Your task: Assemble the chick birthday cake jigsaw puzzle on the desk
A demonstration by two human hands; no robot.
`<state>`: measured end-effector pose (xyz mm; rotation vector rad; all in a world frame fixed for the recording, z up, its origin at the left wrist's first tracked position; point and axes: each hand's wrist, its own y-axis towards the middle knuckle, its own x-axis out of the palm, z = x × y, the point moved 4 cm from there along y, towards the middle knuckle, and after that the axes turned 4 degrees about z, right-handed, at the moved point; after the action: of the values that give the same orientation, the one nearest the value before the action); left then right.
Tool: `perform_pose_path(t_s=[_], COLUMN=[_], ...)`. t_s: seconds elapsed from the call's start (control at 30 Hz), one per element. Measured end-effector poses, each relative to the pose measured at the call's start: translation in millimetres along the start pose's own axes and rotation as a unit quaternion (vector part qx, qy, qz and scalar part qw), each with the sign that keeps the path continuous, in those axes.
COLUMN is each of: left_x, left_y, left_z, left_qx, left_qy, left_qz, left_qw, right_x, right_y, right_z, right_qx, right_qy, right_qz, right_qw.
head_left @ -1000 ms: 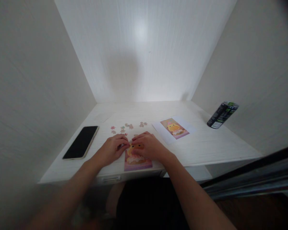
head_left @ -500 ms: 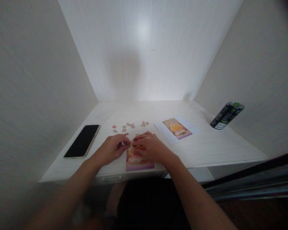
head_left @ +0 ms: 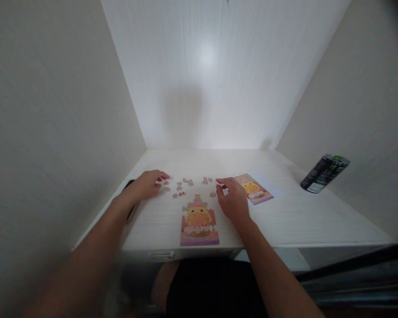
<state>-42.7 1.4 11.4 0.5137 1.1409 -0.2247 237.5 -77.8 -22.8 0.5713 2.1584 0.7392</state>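
A partly joined jigsaw puzzle (head_left: 199,225) lies at the desk's front edge, showing a yellow figure in a pink hat above a cake. Several loose puzzle pieces (head_left: 179,186) are scattered behind it. My left hand (head_left: 149,183) hovers by the leftmost loose pieces, thumb and fingers apart, with nothing seen between them. To the right of the puzzle, my right hand (head_left: 231,194) has its thumb and fingers spread near a few loose pieces. Its fingers are empty as far as I can see. Partly behind that hand is a printed reference picture (head_left: 257,193) of the same design.
A black phone (head_left: 132,212) lies at the left, mostly covered by my left forearm. On the right stands a dark drink can (head_left: 325,173), looking tilted in this view. White panels (head_left: 208,110) enclose the desk (head_left: 285,225) at the back and sides.
Both hands have lifted off the puzzle and moved apart, left hand to the left and right hand to the right. The puzzle is uncovered now. The view has shifted slightly.
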Motion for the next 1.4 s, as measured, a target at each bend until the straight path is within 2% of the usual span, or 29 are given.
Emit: perform_pose_path(t_s=[0.13,0.3,0.4,0.53,0.67,0.87,1.07,1.23,1.4], left_x=[1.3,24.0,31.8,32.8,34.8,40.3,30.3,28.8,34.0], left_y=[23,20,13,8,7,2,-28,-58,-67], left_z=[8,34,44,52,53,54,62,77,81], left_qx=[0.041,0.081,0.092,0.105,0.107,0.110,0.104,0.136,0.145], left_qy=[-0.007,-0.042,-0.048,-0.052,-0.049,-0.049,-0.057,-0.074,-0.067], left_qz=[-0.089,-0.145,-0.139,-0.119,-0.084,-0.061,-0.025,-0.050,-0.077], left_qw=[0.995,0.985,0.985,0.986,0.989,0.991,0.993,0.987,0.984], right_x=[2,5,7,10,12,15,14,14,13], right_y=[0,0,0,1,0,-3,-4,-5,-5], right_z=[6,8,9,8,7,5,1,-1,-3], right_qx=[0.017,0.019,0.024,0.017,0.008,-0.003,-0.013,-0.017,-0.021], right_qy=[-0.002,0.009,0.011,0.021,0.027,0.026,0.035,0.045,0.050], right_qz=[0.019,0.020,0.011,-0.007,-0.015,-0.030,-0.044,-0.051,-0.053], right_qw=[1.000,1.000,1.000,1.000,0.999,0.999,0.998,0.998,0.997])
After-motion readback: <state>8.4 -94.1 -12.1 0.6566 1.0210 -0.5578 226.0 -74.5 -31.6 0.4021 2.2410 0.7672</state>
